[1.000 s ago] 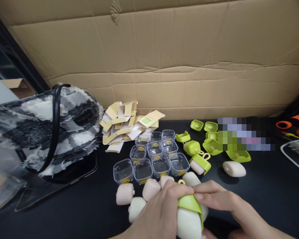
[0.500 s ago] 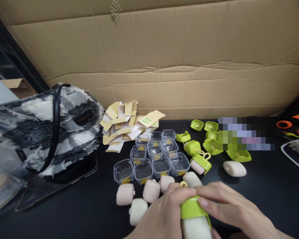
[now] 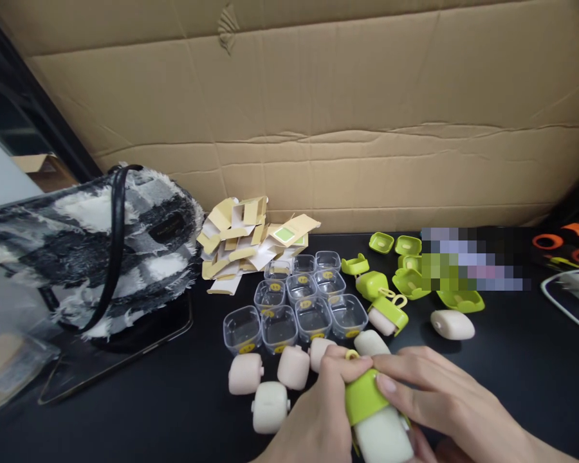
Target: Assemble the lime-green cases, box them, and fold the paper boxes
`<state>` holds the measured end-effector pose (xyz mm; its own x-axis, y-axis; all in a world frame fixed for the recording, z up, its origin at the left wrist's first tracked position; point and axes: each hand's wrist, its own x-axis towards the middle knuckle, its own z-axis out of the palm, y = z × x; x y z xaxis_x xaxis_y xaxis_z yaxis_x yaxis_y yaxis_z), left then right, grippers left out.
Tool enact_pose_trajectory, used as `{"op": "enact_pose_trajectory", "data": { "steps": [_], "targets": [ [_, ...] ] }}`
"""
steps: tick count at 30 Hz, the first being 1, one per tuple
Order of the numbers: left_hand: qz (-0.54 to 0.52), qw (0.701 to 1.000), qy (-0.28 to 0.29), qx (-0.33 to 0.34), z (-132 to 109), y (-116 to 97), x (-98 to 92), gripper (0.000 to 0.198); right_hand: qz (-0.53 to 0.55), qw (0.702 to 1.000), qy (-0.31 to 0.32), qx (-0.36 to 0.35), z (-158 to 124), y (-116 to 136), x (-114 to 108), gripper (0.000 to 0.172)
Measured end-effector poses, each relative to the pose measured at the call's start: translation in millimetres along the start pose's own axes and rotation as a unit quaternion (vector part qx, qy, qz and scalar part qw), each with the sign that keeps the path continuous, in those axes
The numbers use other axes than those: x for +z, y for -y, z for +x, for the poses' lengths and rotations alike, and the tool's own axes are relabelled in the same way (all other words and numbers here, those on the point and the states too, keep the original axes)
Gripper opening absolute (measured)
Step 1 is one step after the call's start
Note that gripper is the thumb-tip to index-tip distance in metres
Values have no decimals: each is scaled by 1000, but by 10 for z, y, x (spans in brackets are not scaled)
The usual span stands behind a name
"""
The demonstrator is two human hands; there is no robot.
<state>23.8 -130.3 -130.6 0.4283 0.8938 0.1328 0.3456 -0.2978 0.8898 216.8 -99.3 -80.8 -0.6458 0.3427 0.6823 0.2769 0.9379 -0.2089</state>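
Note:
Both my hands meet at the bottom centre around a white roller with a green cap. My left hand wraps the piece from the left, fingertips pinched at the cap's top near its small yellow ring. My right hand closes on the green cap from the right, thumb pressed on it. Just beyond my fingers lie loose cream and pink rollers and a cluster of clear plastic cases.
Green caps and one assembled green piece lie right of the cases, with a lone white roller. Folded card pieces are piled behind. A fuzzy black-and-white bag stands left; a cardboard wall rises behind. White cable at right.
The capped roller has tilted and shifted slightly in my hands, its white body now pointing toward the lower right. My fingers stay closed on the cap. The view moved a little.

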Motion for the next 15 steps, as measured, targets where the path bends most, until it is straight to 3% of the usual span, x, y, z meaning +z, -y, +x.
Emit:
{"op": "enact_pose_trajectory", "data": {
  "steps": [6, 15],
  "targets": [
    [-64, 997, 12, -34, 58, -156, -68, 53, 4, 1000, -5, 8, -25, -5, 39, 37],
    [-81, 996, -13, -29, 58, -109, -42, 45, 11, 999, 7, 35, -109, 51, 90, 36]
  ]
}}
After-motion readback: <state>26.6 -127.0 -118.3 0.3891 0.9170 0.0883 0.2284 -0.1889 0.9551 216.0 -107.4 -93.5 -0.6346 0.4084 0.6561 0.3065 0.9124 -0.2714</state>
